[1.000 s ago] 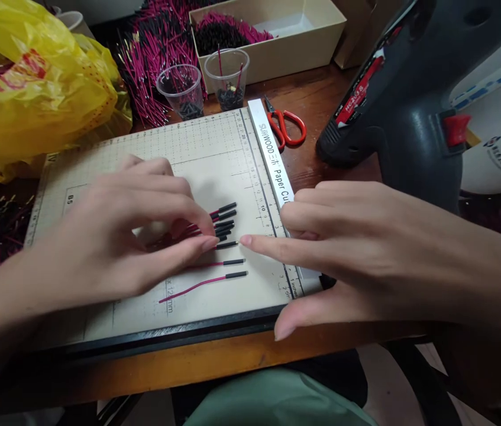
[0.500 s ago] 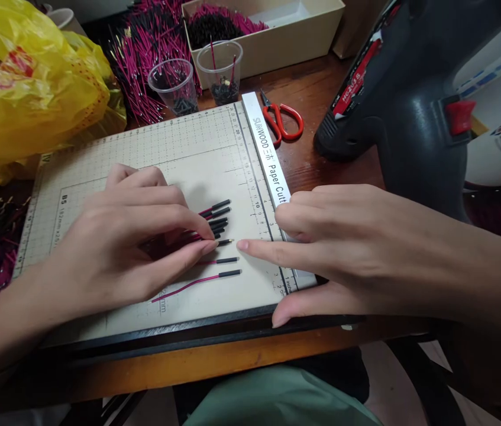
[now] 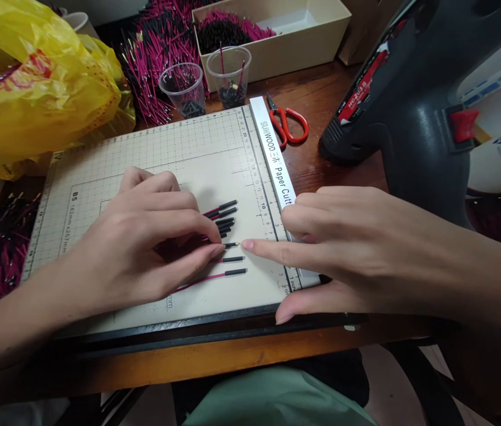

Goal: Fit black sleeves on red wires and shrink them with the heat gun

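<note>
On the board of a paper cutter [image 3: 215, 160], my left hand [image 3: 157, 242] pinches a thin wire [image 3: 232, 244] between thumb and index finger. Its black sleeve and gold tip stick out to the right of the pinch. The fingertip of my right hand [image 3: 343, 248] lies at or very near that gold tip; I cannot tell whether they touch. That index finger is stretched out, the thumb is apart below, and the other fingers are curled by the cutter's white rail. Several magenta wires with black sleeves [image 3: 235, 272] lie around the pinched wire, partly hidden by my left hand.
Red-handled scissors [image 3: 294, 126] lie beyond the rail. Two clear plastic cups [image 3: 182, 89] and a cardboard box [image 3: 277, 59] of wires stand behind the board. A yellow plastic bag [image 3: 46, 100] is at left, a dark glue gun [image 3: 427, 106] at right.
The pinched wire's gold end and my right fingertip have come closer together. My left hand keeps its pinch. The whole view has shifted slightly.
</note>
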Demonstrator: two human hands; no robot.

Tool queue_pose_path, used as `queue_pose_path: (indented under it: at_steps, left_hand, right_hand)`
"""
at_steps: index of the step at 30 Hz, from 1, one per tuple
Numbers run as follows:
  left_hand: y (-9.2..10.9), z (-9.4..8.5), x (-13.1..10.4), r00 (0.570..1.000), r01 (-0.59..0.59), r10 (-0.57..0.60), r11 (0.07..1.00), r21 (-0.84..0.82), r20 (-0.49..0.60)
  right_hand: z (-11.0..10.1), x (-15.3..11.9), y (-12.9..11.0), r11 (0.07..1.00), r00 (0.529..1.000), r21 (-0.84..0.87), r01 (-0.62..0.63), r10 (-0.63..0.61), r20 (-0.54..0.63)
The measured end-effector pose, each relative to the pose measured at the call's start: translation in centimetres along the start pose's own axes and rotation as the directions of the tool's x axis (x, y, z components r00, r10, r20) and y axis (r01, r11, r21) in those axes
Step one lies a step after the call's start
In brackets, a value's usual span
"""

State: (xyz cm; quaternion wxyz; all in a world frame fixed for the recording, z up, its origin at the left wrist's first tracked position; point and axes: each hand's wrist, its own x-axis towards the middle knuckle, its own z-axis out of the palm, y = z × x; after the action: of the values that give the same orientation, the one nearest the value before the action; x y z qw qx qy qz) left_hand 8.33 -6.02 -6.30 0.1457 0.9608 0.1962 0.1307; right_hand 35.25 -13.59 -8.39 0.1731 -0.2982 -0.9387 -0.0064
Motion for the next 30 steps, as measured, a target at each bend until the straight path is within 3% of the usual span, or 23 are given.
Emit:
queue_pose_path:
  at_steps: [30]
  left_hand:
    - [-0.12, -0.09, -0.41, 1.0, 0.006, -0.006, 1.0, -0.008, 0.03]
  right_hand:
    - [-0.02, 0.02, 0.06, 1.0, 0.999, 0.026, -0.005, 0.004, 0.033]
